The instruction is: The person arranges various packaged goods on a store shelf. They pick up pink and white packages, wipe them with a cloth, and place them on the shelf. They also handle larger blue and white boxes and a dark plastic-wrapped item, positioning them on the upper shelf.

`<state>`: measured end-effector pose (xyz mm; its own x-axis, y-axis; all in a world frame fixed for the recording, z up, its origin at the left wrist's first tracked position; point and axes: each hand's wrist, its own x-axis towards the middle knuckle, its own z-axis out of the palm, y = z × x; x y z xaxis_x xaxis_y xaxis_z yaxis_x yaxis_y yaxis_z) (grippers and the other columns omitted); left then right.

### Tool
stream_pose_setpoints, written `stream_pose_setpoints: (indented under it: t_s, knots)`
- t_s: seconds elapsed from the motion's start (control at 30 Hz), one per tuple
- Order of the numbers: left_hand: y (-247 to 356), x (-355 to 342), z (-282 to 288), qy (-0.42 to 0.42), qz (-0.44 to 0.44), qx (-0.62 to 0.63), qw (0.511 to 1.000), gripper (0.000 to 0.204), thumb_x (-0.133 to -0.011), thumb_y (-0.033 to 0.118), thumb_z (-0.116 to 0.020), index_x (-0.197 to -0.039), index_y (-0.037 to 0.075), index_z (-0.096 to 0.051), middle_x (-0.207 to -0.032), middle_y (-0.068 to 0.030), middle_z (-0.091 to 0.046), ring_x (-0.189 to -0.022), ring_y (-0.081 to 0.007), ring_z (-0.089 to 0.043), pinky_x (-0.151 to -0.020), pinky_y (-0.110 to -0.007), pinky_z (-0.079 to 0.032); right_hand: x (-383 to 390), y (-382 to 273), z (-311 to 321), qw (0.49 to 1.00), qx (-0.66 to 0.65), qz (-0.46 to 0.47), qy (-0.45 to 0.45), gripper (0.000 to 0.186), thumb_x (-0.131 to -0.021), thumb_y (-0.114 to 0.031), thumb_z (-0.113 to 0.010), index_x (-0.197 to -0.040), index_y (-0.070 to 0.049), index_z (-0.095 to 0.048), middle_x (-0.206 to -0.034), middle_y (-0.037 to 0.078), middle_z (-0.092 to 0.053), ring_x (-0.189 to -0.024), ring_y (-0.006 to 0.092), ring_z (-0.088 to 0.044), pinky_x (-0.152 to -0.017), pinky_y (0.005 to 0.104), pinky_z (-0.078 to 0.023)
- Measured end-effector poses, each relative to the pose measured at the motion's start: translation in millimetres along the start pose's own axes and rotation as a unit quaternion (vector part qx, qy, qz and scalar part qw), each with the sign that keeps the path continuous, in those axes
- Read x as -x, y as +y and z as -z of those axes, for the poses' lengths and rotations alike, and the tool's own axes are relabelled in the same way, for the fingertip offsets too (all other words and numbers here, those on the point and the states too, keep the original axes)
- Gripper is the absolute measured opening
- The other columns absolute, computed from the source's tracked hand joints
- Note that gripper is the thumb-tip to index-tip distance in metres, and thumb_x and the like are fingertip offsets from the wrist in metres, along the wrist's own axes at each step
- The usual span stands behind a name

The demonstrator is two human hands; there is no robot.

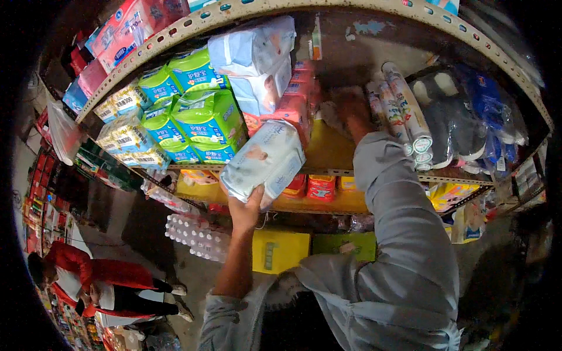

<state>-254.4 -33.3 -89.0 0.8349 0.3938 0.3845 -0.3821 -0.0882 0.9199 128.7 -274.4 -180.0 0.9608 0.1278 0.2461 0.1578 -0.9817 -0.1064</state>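
My left hand (248, 206) grips a white soft pack (263, 155) with a pale blue print, like a pack of wipes, held out before the shelf. My right hand (351, 111) reaches deep onto the shelf (328, 143), beside long printed rolls (401, 111); its fingers are dark and indistinct. Something pale and crumpled (325, 111) lies by it. Left of these stand pink packs (293, 105), two stacked light blue packs (252, 64), green-and-blue packs (208, 126) and white-and-yellow packs (126, 140). To the right lie grey bagged slippers (442, 123) and blue bagged items (492, 105).
A perforated metal rail (380, 9) edges the upper shelf. Red packs (321, 187) sit on the level below. Bundled bottles (193, 237), a yellow box (280, 251) and a green box (345, 247) are lower. A person in red (70, 260) stands at lower left, by other stocked shelves.
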Motion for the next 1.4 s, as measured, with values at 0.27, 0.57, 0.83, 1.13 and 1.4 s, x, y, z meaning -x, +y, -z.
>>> stream_pose_setpoints:
  t_s: [0.27,0.57,0.83,1.13,1.4]
  knots:
    - [-15.2,-4.7,0.2,0.013,-0.087,-0.012,0.996,0.054,-0.077,0.002,-0.057,-0.124,0.000,-0.031,-0.116,-0.0108,-0.045,-0.104,-0.0195,-0.046,-0.089,-0.033,-0.037,12.6,-2.3,52.7,0.990,0.010,0.126,-0.054,0.035,-0.072,-0.010,-0.051,-0.106,-0.007,-0.056,-0.089,0.018,-0.060,-0.077,0.0347,-0.057,-0.069,0.0423,-0.046]
    - [4.3,-3.2,-3.9,-0.015,-0.031,0.000,0.999,0.062,-0.077,-0.001,-0.059,-0.124,0.004,-0.020,-0.115,-0.0110,-0.042,-0.105,-0.0193,-0.045,-0.089,-0.032,-0.038,88.5,-9.5,86.8,0.890,0.096,0.377,-0.236,0.036,-0.070,-0.007,-0.051,-0.106,-0.006,-0.056,-0.084,0.020,-0.060,-0.074,0.0357,-0.057,-0.066,0.0427,-0.047]
    - [-0.9,-1.5,-0.9,-0.012,-0.035,0.005,0.999,0.060,-0.077,-0.001,-0.059,-0.123,0.004,-0.021,-0.116,-0.0121,-0.041,-0.106,-0.0193,-0.043,-0.090,-0.033,-0.037,145.8,-49.3,149.2,0.907,-0.054,0.381,-0.169,0.032,-0.069,-0.002,-0.051,-0.100,-0.002,-0.057,-0.098,0.018,-0.057,-0.092,0.0330,-0.053,-0.080,0.0405,-0.043]
    - [1.2,-8.6,-1.0,-0.014,-0.001,0.050,0.999,0.067,-0.074,0.003,-0.064,-0.124,0.002,-0.020,-0.116,-0.0130,-0.041,-0.107,-0.0219,-0.043,-0.092,-0.035,-0.036,177.8,-20.6,186.7,0.963,-0.026,0.268,-0.006,0.038,-0.071,-0.002,-0.051,-0.109,-0.004,-0.052,-0.118,0.017,-0.048,-0.101,0.0334,-0.051,-0.085,0.0384,-0.042]
    - [8.6,-12.9,0.0,0.005,0.039,0.079,0.996,0.061,-0.075,0.012,-0.065,-0.122,0.002,-0.028,-0.113,-0.0122,-0.046,-0.104,-0.0207,-0.046,-0.088,-0.034,-0.039,250.4,14.4,184.0,0.841,-0.532,0.091,0.032,0.042,-0.069,-0.008,-0.052,-0.111,-0.006,-0.050,-0.109,0.017,-0.051,-0.093,0.0309,-0.053,-0.078,0.0365,-0.045]
